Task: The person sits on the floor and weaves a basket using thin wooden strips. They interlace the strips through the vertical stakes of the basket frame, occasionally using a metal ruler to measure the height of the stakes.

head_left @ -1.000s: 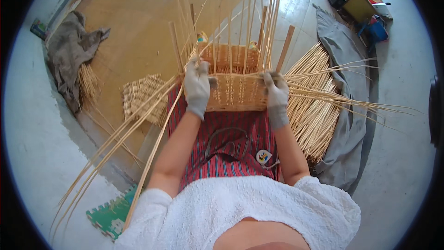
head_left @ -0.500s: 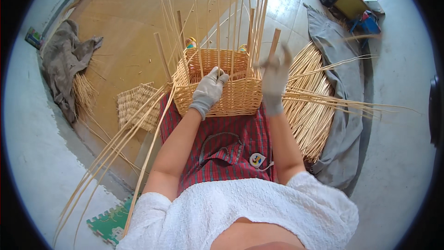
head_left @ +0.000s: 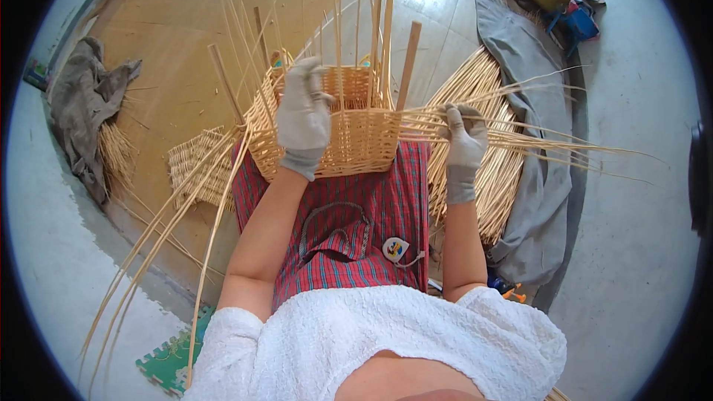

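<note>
A rectangular wicker basket [head_left: 360,141] rests on my lap, its tall thin upright rods [head_left: 339,30] rising from the walls. Wooden posts [head_left: 409,67] stand at its corners. My left hand [head_left: 303,115], in a pale work glove, is raised in front of the basket's near left side, fingers extended and thumb apart. My right hand [head_left: 466,145], also gloved, has its fingers closed around some of the long willow rods [head_left: 520,141] that stick out sideways from the basket's right corner. More loose rods [head_left: 171,212] trail from the left corner toward me.
A big bundle of cut rods [head_left: 494,193] lies on grey cloth [head_left: 538,238] at right. On the left are a small woven panel [head_left: 200,167] and another grey cloth [head_left: 82,104] over rods. Red checked fabric [head_left: 327,215] covers my lap. A blue stool [head_left: 579,26] stands far right.
My left hand has come off the near rim and lifted leftward. My right hand has dropped from beside the corner post to the sideways rods and closed on them. The basket appears farther left.
</note>
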{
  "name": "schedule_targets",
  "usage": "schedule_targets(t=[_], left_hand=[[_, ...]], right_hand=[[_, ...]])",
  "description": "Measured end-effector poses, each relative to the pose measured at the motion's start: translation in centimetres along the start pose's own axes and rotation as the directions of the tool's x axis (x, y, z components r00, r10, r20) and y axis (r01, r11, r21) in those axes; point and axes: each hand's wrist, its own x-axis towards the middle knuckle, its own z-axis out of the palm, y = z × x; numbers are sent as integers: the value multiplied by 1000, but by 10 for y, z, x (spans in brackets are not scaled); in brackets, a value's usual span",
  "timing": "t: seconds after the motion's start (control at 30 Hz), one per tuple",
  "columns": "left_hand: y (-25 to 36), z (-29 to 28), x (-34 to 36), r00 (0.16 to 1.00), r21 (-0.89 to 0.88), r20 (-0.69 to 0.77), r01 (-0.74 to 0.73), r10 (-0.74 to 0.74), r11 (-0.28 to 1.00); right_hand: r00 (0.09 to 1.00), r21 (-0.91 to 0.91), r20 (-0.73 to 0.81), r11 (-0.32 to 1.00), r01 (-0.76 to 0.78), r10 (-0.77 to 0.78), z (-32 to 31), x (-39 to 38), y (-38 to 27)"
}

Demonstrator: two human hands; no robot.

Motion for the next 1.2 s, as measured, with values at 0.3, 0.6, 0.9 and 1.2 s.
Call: schedule_targets(t=[0.3, 0.6, 0.9, 1.2], left_hand=[[-30, 61, -39, 702, 360, 362, 502, -614, 786], [-25, 39, -65, 927, 297, 324, 91, -190, 951], [-27, 15, -78, 776, -622, 326, 606, -539, 497], [1, 52, 40, 894, -206, 366, 350, -260, 914]], right_hand=[[668, -212, 361, 641, 738, -650, 104, 69, -41], [823, -516, 301, 644, 565, -481, 4, -30, -12], [911, -342, 222, 848, 406, -347, 81, -20, -28], [934, -851, 311, 387, 356, -175, 76, -7, 26]])
